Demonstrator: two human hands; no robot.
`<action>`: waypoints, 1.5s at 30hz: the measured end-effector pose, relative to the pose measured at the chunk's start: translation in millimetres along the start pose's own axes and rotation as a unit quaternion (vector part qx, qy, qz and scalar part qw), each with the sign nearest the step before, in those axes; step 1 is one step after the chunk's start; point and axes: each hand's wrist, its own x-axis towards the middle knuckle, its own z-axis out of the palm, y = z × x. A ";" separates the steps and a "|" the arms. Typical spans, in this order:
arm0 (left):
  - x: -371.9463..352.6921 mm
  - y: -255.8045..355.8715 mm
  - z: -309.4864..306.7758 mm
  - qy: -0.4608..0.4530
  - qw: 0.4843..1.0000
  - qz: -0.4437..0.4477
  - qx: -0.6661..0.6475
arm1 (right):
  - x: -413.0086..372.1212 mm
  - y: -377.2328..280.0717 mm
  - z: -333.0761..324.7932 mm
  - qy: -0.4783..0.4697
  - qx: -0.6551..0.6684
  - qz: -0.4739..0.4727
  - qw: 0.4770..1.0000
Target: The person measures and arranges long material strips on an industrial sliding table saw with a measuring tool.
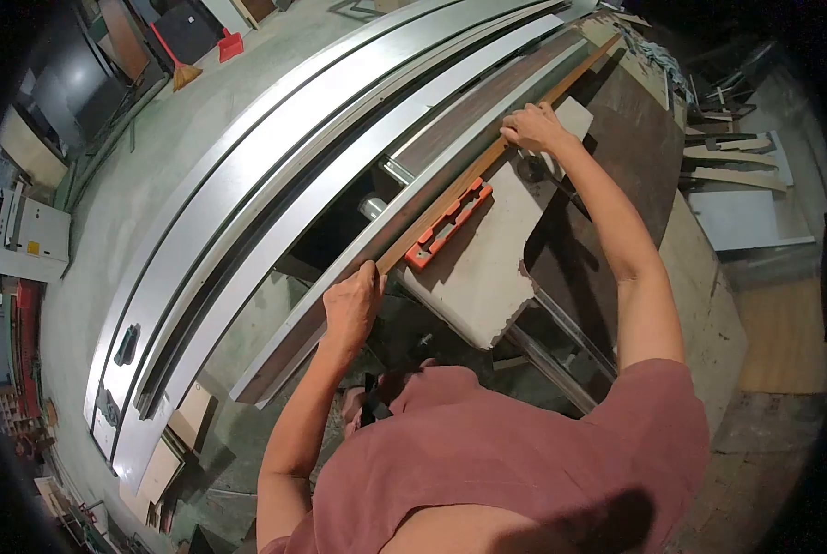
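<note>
A long, narrow wooden strip [450, 196] lies along the near side of a straight metal fence [404, 214]. My left hand [350, 303] is closed on the strip's near end, thumb and fingers pinched at the fence edge. Farther up, my right hand [535, 127] has its fingers bent over the strip and closed on it. Between the hands, an orange-red slotted block [448, 224] rests on a pale board or table surface [487, 263] beside the strip. A round dark knob [530, 168] is partly visible under my right wrist.
A wide silvery sliding table [247, 157] with long grooves runs beyond the fence. Metal rails [561, 355] extend below the pale board. Offcuts [736, 162] lie at the right. A broom [184, 74] and red dustpan [230, 44] are on the floor at the back left.
</note>
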 end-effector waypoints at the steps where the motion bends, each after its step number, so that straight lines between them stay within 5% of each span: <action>1: 2.1 1.7 1.1 0.008 1.000 0.007 -0.003 | -3.2 -1.2 4.3 0.001 -0.003 -0.001 1.000; 7: 11.7 10.0 4.1 0.010 1.000 0.027 -0.006 | -32.7 -38.4 24.5 0.165 0.024 -0.225 0.960; 14: 19.6 18.6 -2.7 0.003 0.998 0.034 -0.048 | -19.3 -31.4 21.0 0.071 0.037 -0.181 0.980; 40: -20.1 5.1 -62.4 0.068 0.961 -0.172 -0.204 | -0.2 135.5 67.1 0.058 0.043 -0.038 0.997; 45: -22.6 1.1 -56.3 0.088 0.955 -0.158 -0.235 | -6.2 129.7 80.8 0.174 -0.049 -0.045 0.983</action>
